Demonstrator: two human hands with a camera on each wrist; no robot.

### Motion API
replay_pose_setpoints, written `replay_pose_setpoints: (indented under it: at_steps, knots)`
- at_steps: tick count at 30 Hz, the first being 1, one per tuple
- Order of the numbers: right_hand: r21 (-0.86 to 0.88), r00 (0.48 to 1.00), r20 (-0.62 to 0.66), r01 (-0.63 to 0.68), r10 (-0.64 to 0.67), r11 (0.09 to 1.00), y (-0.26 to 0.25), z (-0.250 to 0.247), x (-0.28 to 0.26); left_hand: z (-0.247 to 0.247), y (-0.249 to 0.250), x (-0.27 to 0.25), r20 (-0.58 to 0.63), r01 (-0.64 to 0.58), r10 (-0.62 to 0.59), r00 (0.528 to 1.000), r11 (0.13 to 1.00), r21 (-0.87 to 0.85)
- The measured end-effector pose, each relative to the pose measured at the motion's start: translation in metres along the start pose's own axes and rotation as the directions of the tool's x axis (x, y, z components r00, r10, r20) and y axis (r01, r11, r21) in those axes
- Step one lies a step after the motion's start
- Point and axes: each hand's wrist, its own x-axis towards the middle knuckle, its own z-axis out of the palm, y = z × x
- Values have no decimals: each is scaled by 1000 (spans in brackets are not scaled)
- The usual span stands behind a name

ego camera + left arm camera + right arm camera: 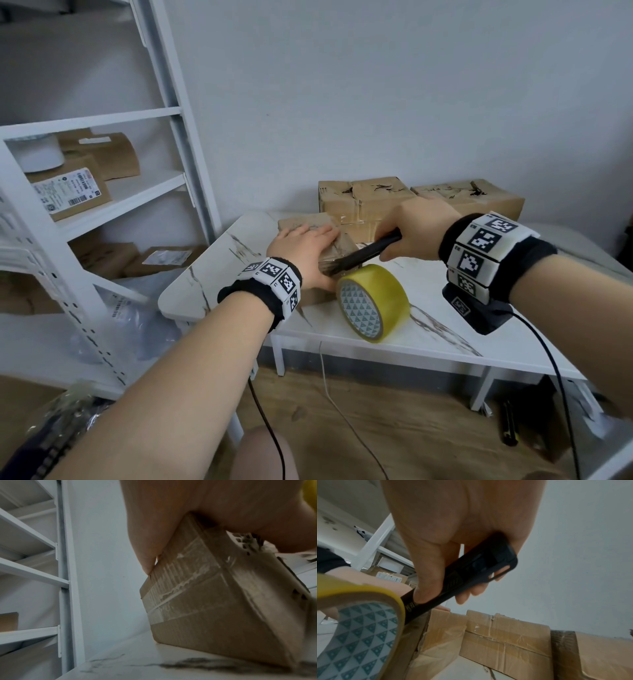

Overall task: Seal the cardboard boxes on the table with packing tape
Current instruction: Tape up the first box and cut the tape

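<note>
Cardboard box (337, 245) (creased, taped) under flat left hand (301, 248); right hand (416, 229) grips slim black knife (364, 255).

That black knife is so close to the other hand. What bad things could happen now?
1. The knife in the right hand points toward the left hand, which lies flat on the box. A slip might nick the thumb.
2. The tape roll stands on edge right by the knife; it looks free to roll along the table.
3. If the left hand eases off, the box may shift during the cut.
</note>
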Motion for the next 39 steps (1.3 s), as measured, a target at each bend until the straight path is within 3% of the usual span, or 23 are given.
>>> replay_pose_setpoints:
  at_steps: [6,24,39]
  knots:
    - [-103,1000,-1,5,-5,995,-2,2,3,-1,1,0,5,1,-1,1000,1000,7]
    - [-159,1000,1,29,-29,987,-7,1,2,0,2,0,10,19,-19,1000,1000,19]
    - [-152,992,17,-117,121,981,22,-3,-11,2,4,2,-5,36,-36,999,998,43]
